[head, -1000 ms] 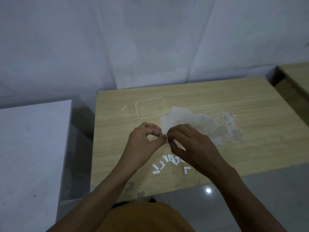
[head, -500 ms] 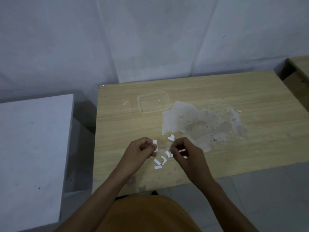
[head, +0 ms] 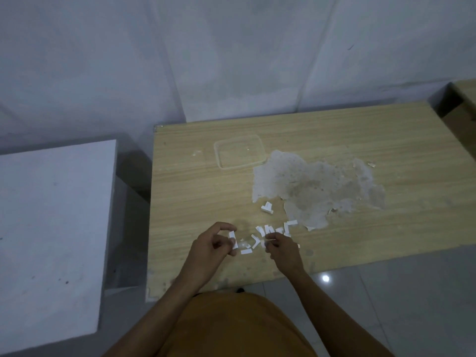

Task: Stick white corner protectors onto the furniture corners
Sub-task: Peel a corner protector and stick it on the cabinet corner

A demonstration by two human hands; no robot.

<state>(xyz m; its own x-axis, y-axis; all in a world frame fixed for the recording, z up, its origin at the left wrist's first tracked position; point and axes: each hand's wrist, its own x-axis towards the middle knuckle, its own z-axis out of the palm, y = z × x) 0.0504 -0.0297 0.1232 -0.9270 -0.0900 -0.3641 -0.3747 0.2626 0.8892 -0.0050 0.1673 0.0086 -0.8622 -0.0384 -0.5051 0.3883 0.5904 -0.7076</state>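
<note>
Since 0.5 s ago both hands have dropped nearer the table (head: 360, 140) front edge. Left hand (head: 211, 249) pinches one white protector (head: 232, 238) upright between thumb and forefinger. Loose protectors (head: 270, 231) (small L-shaped pieces) lie scattered between the hands; one more (head: 267, 208) sits apart, farther back. Right hand (head: 283, 249) fingertips closed among them; what they grip I cannot tell. No legible writing
</note>
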